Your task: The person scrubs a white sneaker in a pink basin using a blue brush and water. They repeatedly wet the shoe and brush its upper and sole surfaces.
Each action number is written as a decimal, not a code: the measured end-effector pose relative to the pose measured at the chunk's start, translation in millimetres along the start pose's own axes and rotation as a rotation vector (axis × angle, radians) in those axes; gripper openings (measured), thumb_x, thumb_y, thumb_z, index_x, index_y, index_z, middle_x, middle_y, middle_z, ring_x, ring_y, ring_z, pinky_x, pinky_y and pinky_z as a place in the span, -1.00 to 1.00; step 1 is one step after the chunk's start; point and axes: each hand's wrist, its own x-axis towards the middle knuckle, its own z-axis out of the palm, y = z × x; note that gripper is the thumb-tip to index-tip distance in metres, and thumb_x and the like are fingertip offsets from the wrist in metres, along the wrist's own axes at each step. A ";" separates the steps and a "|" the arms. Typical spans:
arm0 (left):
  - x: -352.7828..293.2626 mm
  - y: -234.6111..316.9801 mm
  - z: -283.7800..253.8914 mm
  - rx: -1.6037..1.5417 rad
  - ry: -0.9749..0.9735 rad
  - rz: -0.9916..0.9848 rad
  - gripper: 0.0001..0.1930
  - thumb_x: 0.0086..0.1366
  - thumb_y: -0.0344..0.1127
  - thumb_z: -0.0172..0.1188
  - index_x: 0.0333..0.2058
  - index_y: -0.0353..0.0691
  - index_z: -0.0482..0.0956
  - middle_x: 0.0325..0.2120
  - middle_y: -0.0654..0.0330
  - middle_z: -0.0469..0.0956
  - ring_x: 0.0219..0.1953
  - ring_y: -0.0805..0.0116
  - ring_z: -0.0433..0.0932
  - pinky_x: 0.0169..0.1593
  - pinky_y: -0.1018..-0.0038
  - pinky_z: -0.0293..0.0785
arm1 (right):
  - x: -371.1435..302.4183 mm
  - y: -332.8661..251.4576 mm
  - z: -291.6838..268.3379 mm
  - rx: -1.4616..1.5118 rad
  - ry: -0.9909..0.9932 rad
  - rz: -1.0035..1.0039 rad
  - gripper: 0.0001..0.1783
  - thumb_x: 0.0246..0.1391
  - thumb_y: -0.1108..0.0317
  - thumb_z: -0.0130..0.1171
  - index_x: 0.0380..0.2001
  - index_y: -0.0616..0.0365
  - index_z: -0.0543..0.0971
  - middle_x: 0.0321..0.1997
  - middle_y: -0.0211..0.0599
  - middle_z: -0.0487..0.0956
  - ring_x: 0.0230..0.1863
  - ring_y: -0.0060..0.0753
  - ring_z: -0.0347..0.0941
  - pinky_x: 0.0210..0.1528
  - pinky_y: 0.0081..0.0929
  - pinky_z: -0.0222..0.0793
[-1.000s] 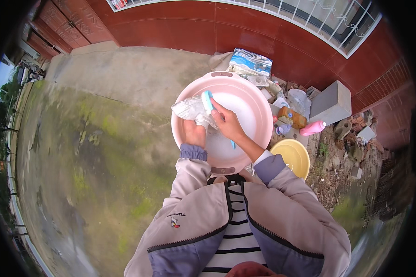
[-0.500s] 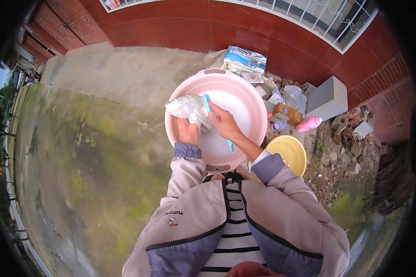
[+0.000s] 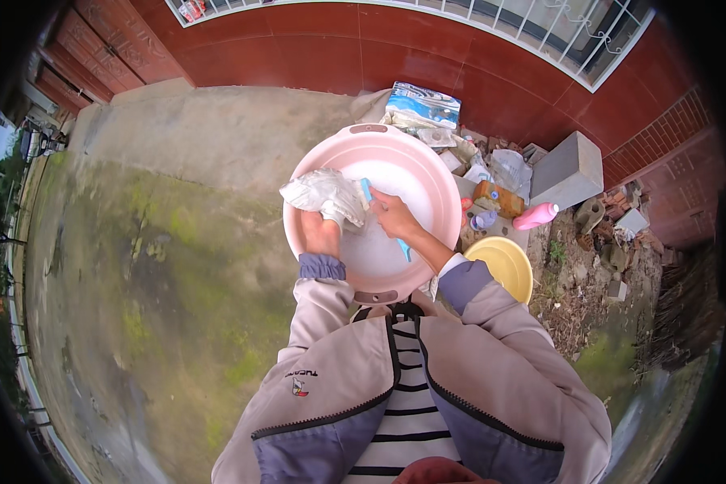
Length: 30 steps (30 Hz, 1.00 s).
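My left hand is under a wet white shoe-like item with a ridged surface, holding it up over the left side of a pink basin. The item hides those fingers, and its exact kind is unclear. In my right hand is a light-blue brush, fingers wrapped around its handle, whose end shows below the hand. The brush's pale bristles face left, against or very close to the item's right side. White suds cover the water in the basin.
Right of the basin stand a yellow basin, a pink bottle and a grey block. A blue-and-white package lies behind, by the red wall. Rubble is scattered at the right.
The brush and my right hand have shifted slightly right and down relative to the white item. The item has tipped slightly in my left hand. The view has moved a little.
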 end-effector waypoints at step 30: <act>25.4 -40.5 12.3 -0.997 0.414 -0.512 -0.47 0.54 0.04 -0.28 0.22 -0.20 0.39 0.13 0.07 0.51 0.17 0.06 0.48 0.28 0.10 0.38 | -30.0 -50.6 -0.1 -0.072 0.044 -0.255 -0.46 0.33 0.27 0.03 0.36 -0.04 0.35 -0.22 -0.18 0.63 -0.33 -0.38 0.51 -0.13 -0.36 0.46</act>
